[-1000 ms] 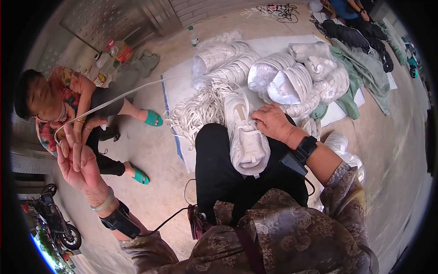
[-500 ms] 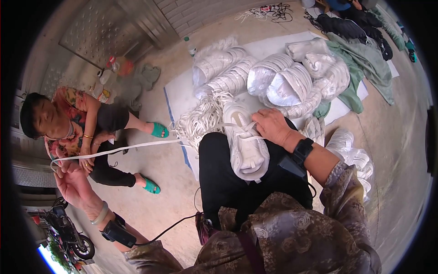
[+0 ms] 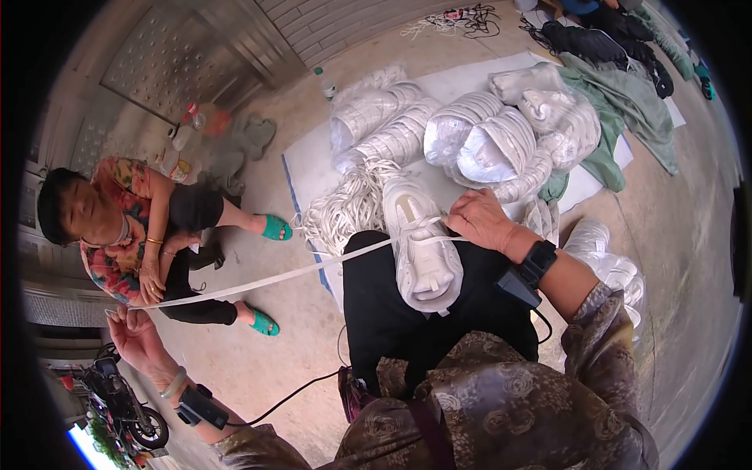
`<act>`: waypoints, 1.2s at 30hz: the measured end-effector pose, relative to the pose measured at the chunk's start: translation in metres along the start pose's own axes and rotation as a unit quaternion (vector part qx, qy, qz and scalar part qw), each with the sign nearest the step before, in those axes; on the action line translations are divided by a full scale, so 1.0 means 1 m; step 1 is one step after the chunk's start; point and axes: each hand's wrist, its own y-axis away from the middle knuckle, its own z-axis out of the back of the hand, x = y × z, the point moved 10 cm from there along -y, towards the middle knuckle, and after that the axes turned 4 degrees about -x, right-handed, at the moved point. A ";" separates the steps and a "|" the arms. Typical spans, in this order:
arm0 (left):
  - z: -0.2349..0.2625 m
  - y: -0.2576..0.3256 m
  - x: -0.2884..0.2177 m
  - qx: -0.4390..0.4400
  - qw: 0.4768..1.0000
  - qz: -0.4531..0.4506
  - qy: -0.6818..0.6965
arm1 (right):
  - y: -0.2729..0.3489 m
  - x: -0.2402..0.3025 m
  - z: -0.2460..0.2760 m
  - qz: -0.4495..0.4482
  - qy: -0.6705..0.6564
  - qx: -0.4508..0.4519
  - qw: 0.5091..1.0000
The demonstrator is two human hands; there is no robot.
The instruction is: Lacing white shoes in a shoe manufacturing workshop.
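A white sneaker [image 3: 427,274] lies on my lap, its opening toward me and its toe pointing away. White lace crosses its upper part. My left hand [image 3: 142,343] is stretched far out to the left, fingers closed on one end of the long white shoelace [image 3: 258,288]. That shoelace runs taut, with a slight sag, across to the shoe. Beside the shoe's right edge my right hand [image 3: 487,222] pinches lace at the eyelets; its fingertips are partly hidden. A heap of loose white laces [image 3: 351,202] lies just beyond my left knee.
Wrapped stacks of white shoes [image 3: 478,137] stand on a white sheet [image 3: 309,149] ahead. More white shoes [image 3: 599,254] lie at right, near green cloth [image 3: 619,102]. A seated person in green sandals [image 3: 266,321] is at left, above a motorcycle [image 3: 129,407].
My left hand has moved down and slightly right, lowering the stretched lace. My right hand has shifted slightly right, with lace now pulled across the shoe's front.
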 end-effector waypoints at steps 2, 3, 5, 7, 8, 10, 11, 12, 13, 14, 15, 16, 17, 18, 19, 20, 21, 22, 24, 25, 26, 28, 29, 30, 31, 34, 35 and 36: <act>0.015 0.004 -0.008 -0.006 1.000 -0.003 -0.015 | -0.006 0.000 -0.005 -0.013 0.136 0.018 0.990; 0.023 0.006 -0.011 -0.008 0.999 0.010 -0.036 | -0.010 0.003 -0.004 -0.014 0.135 0.018 0.991; 0.039 0.012 -0.018 -0.009 0.997 0.015 -0.073 | -0.018 -0.006 0.003 -0.096 0.179 0.024 0.979; 0.052 0.018 -0.018 -0.021 0.995 0.028 -0.092 | -0.020 -0.011 0.008 -0.090 0.205 -0.008 0.975; 0.058 0.018 -0.015 -0.031 0.993 0.039 -0.109 | -0.020 -0.010 0.013 -0.082 0.231 -0.041 0.969; 0.068 0.022 -0.010 -0.051 0.988 0.052 -0.133 | -0.019 -0.004 0.013 -0.066 0.259 -0.059 0.962; 0.075 0.025 -0.009 -0.072 0.983 0.062 -0.157 | -0.019 0.002 0.015 -0.047 0.287 -0.078 0.954; 0.081 0.027 -0.010 -0.074 0.983 0.061 -0.158 | -0.017 0.005 0.016 -0.045 0.286 -0.077 0.954; 0.093 0.030 -0.011 -0.100 0.978 0.068 -0.171 | -0.015 0.018 0.012 0.016 0.278 -0.061 0.959; 0.104 0.032 -0.013 -0.126 0.972 0.075 -0.184 | -0.012 0.030 0.007 0.076 0.268 -0.046 0.959; 0.110 0.033 -0.015 -0.129 0.972 0.075 -0.183 | -0.011 0.027 0.007 0.078 0.268 -0.044 0.959; 0.116 0.034 -0.016 -0.140 0.967 0.081 -0.195 | -0.010 0.020 0.008 0.062 0.276 -0.038 0.958; 0.121 0.035 -0.016 -0.152 0.963 0.086 -0.206 | -0.009 0.013 0.008 0.045 0.285 -0.032 0.957; 0.125 0.036 -0.016 -0.153 0.963 0.087 -0.206 | -0.009 0.011 0.008 0.046 0.285 -0.030 0.957; 0.129 0.037 -0.013 -0.159 0.960 0.097 -0.211 | -0.010 0.006 0.018 0.019 0.265 -0.073 0.961; 0.133 0.037 -0.011 -0.165 0.957 0.106 -0.216 | -0.009 0.002 0.028 -0.007 0.245 -0.116 0.963; 0.137 0.037 -0.009 -0.166 0.956 0.107 -0.216 | -0.010 0.002 0.025 -0.007 0.245 -0.115 0.963; 0.141 0.037 -0.007 -0.173 0.953 0.109 -0.222 | -0.013 -0.004 0.019 -0.038 0.223 -0.103 0.969; 0.146 0.034 -0.003 -0.180 0.950 0.112 -0.229 | -0.014 -0.014 0.011 -0.069 0.200 -0.091 0.973; 0.150 0.034 0.001 -0.192 0.947 0.115 -0.232 | -0.012 -0.014 0.013 -0.059 0.180 -0.119 0.975; 0.153 0.034 0.003 -0.205 0.943 0.118 -0.234 | -0.010 -0.013 0.016 -0.048 0.160 -0.146 0.975; 0.157 0.031 0.004 -0.199 0.944 0.119 -0.233 | -0.008 -0.020 0.017 -0.074 0.143 -0.174 0.971; 0.159 0.030 0.004 -0.193 0.946 0.120 -0.232 | -0.006 -0.024 0.021 -0.098 0.127 -0.202 0.966; 0.161 0.031 0.003 -0.193 0.946 0.121 -0.232 | -0.006 -0.023 0.019 -0.100 0.127 -0.201 0.966; 0.162 0.031 0.004 -0.195 0.946 0.122 -0.229 | -0.005 -0.026 0.023 -0.119 0.107 -0.230 0.960; 0.163 0.031 0.007 -0.204 0.943 0.123 -0.233 | -0.001 -0.039 0.026 -0.159 0.042 -0.279 0.946; 0.163 0.032 0.007 -0.212 0.939 0.120 -0.241 | 0.001 -0.047 0.027 -0.178 -0.005 -0.301 0.937; 0.162 0.032 0.008 -0.211 0.939 0.122 -0.242 | 0.001 -0.051 0.027 -0.179 -0.006 -0.300 0.937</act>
